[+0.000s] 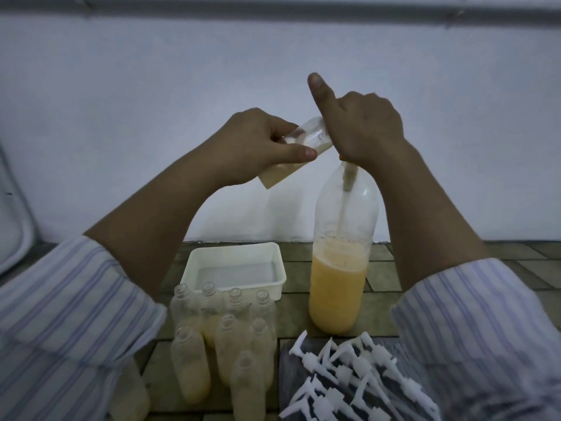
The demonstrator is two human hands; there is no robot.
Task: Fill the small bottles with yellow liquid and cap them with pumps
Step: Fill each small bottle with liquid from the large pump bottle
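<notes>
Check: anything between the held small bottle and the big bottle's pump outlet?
Nothing visible. The left hand holds the small bottle tilted, its mouth at the pump top that the right hand grips on the big bottle. The outlet itself is hidden.

One head-worn wide-angle view looks forward and down, close over both raised forearms, facing a pale wall (121,86) beyond the tiled floor (379,268).
</notes>
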